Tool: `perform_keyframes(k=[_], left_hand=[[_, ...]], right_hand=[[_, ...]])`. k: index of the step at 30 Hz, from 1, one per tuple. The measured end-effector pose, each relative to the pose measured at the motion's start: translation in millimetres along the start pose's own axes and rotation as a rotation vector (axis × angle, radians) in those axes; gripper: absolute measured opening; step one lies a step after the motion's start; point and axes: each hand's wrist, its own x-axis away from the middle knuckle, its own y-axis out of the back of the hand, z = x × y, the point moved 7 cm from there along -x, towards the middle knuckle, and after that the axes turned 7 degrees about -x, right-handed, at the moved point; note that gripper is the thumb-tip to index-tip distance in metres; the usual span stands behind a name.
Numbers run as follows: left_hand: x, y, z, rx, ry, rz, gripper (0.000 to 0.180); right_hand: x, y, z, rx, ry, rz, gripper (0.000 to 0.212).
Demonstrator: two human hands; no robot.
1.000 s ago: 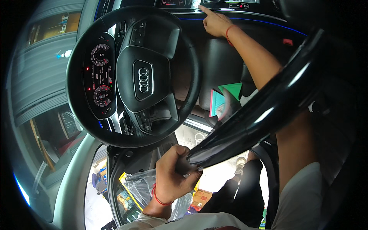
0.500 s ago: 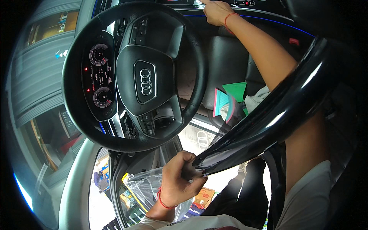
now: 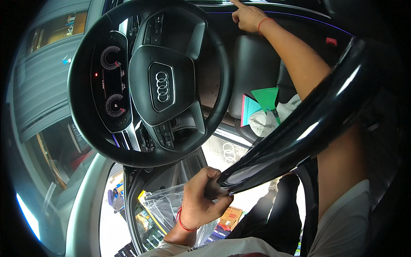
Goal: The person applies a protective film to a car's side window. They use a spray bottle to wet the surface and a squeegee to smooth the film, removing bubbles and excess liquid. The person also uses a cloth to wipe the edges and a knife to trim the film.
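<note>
My left hand (image 3: 200, 200), with a red string at the wrist, is closed around the lower end of a glossy black curved car part (image 3: 295, 135). That part slants up to the right and hides the middle of my right arm. At the top, my right hand (image 3: 249, 18) reaches over the seat with its index finger stretched out toward the dashboard trim (image 3: 278, 13). No object shows in it, and the fingertip lies close to the picture's top edge. To the left is the black steering wheel (image 3: 162, 81), with a lit instrument display (image 3: 112, 81) behind it.
On the dark leather seat (image 3: 254, 55) lie a green scraper (image 3: 265, 98), a blue and pink scraper (image 3: 249, 109) and a whitish cloth (image 3: 262, 123). A red buckle (image 3: 331, 41) sits farther right. Clear plastic sheeting (image 3: 165, 203) and a cardboard box (image 3: 230, 217) are below.
The instrument display shows less and one red warning light has gone out. My right hand sits slightly lower and farther right, index finger still extended. My left hand keeps its grip.
</note>
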Motion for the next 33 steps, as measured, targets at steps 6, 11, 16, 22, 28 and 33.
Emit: perform_keyframes(k=[6, 11, 16, 22, 28, 33], left_hand=[[-3.6, -1.0, -0.8, 0.062, 0.039, -0.055, 0.035], [-3.7, 2.4, 0.6, 0.036, -0.005, -0.064, 0.040], [-4.4, -2.8, 6.1, 0.075, 0.023, -0.041, 0.039], [-5.7, -3.7, 6.7, 0.076, 0.009, -0.039, 0.036], [-4.9, -1.5, 8.3, 0.068, 0.004, -0.018, 0.041], [-1.2, -4.0, 11.7, 0.013, -0.044, -0.006, 0.043]], right_hand=[[6.3, -3.8, 11.0, 0.202, -0.069, -0.026, 0.022], [0.3, -7.2, 9.2, 0.079, -0.191, 0.070, 0.034], [-5.0, -7.4, -9.1, 0.187, -0.150, -0.098, 0.067], [-4.6, -9.8, -2.0, 0.243, -0.002, -0.051, 0.021], [6.5, 8.4, -1.7, 0.286, -0.036, 0.010, 0.025], [3.5, -0.9, 10.6, 0.253, -0.077, 0.054, 0.029]])
